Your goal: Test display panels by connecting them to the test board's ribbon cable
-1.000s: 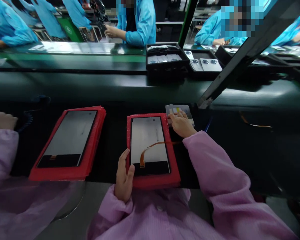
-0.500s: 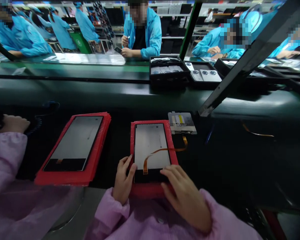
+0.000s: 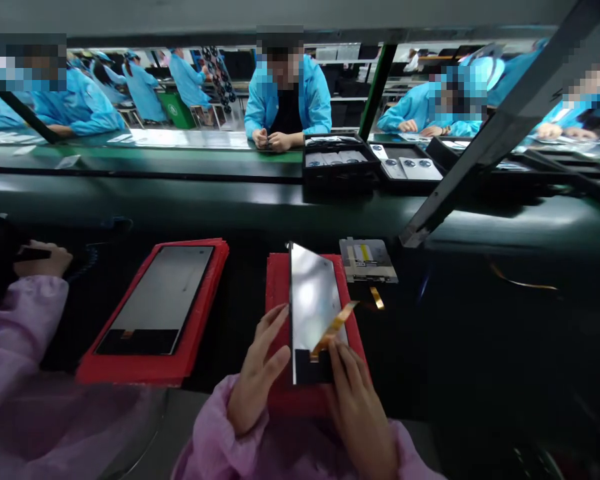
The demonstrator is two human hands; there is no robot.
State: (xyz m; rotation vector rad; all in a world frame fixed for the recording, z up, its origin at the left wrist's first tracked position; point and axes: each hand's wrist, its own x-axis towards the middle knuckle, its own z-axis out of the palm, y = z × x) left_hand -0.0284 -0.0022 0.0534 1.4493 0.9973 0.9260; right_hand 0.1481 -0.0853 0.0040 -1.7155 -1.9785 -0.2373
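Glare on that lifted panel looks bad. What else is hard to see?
Head view: the tilted display panel shows glare hiding its surface; the orange flex cable between the left hand and right hand stays legible; the black bench at lower right sinks into shadow; wide-angle distortion bows the conveyor belt.

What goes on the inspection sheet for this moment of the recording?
surface: dark workbench.
job's things: display panel tilted up above its red pad.
clutter: silver packet with yellow label, right of the pad; second panel on another red pad.
grips: bare left hand beside the panel's left edge; bare right hand at its lower edge, seemingly holding it.
cables: orange flex cable on the panel; dark blue coiled cord.
surroundings: blue-coated co-worker across the line; black parts tray.
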